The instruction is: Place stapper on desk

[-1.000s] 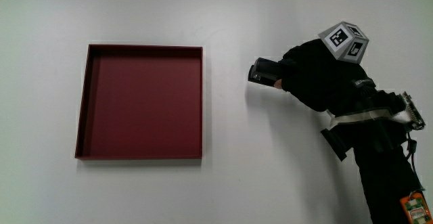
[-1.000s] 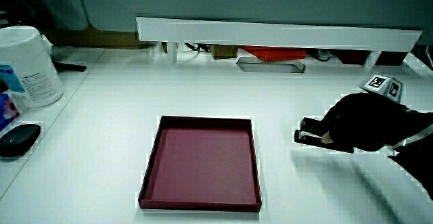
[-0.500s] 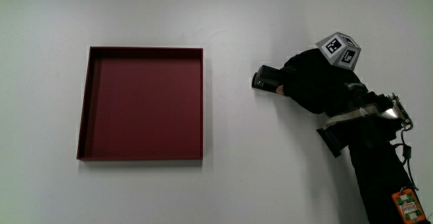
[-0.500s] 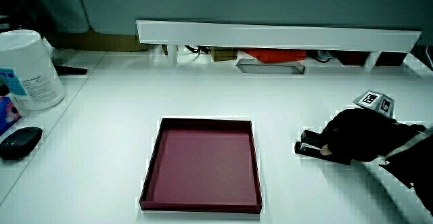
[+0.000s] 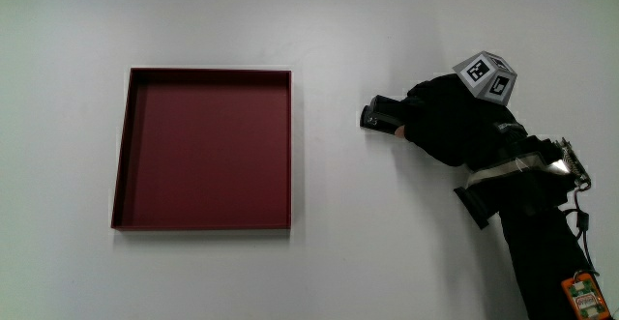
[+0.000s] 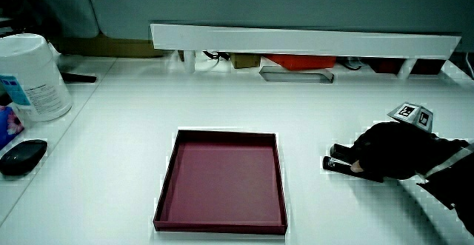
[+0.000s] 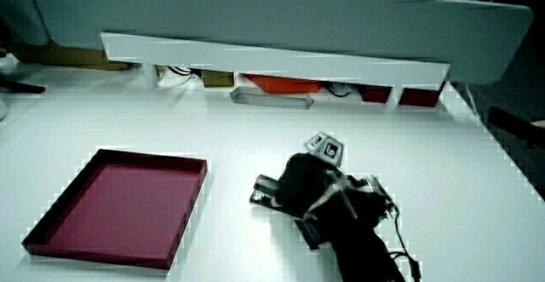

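Change: since a second ago the hand and the stapler have come down to the table, where both side views now show the stapler lying; over the last half second they have hardly moved.
Table (image 5: 387, 252): white, bearing everything named below.
Tray (image 5: 121, 146): dark red, square, shallow, with nothing in it; it stands apart from the stapler, about as near to the person.
Hand (image 5: 447, 119): black-gloved, with the patterned cube (image 5: 486, 74) on its back; it lies over the stapler's rear part, and the forearm (image 5: 537, 233) runs from it toward the person.
Fingers: curled down around the stapler, holding it.
Stapler (image 5: 380, 116): black, lying flat on the table between the tray and the hand, its free end pointing at the tray; only that end shows past the glove, also in both side views (image 6: 339, 160) (image 7: 266, 190).
Tub (image 6: 29, 75): white, round, upright near the table's edge in a side view.
Mouse (image 6: 22, 156): black, on the table nearer to the person than the tub.
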The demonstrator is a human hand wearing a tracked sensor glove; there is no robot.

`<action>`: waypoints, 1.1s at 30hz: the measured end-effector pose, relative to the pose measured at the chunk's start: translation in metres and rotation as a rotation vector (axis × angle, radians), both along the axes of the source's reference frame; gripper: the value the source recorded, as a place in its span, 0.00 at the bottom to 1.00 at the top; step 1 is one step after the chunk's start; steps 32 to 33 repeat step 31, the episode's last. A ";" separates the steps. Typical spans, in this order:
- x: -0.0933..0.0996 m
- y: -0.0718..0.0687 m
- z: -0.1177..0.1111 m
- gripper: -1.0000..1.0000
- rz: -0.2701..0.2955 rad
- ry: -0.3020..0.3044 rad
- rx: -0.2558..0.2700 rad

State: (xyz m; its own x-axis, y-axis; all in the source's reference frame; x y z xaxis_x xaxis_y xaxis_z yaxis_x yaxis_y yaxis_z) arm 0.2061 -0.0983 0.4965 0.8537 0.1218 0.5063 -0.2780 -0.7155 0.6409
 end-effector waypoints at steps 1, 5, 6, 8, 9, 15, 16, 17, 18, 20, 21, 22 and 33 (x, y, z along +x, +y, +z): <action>0.002 0.000 0.001 0.24 0.003 0.001 -0.001; 0.003 0.005 -0.017 0.14 -0.007 -0.023 0.021; 0.000 0.007 -0.027 0.12 -0.019 -0.019 0.027; -0.006 0.011 -0.044 0.07 -0.057 0.012 0.043; -0.008 0.013 -0.049 0.05 -0.077 0.025 0.048; -0.027 0.044 -0.117 0.00 -0.111 0.103 0.019; -0.029 0.051 -0.125 0.00 -0.115 0.106 0.022; -0.036 0.057 -0.142 0.00 -0.182 0.145 0.100; -0.045 0.065 -0.162 0.00 -0.211 0.188 0.108; -0.049 0.077 -0.162 0.00 -0.259 0.151 0.158; -0.057 0.084 -0.180 0.00 -0.262 0.203 0.144; -0.058 0.090 -0.182 0.00 -0.278 0.194 0.147; -0.064 0.138 -0.181 0.00 -0.367 0.078 0.195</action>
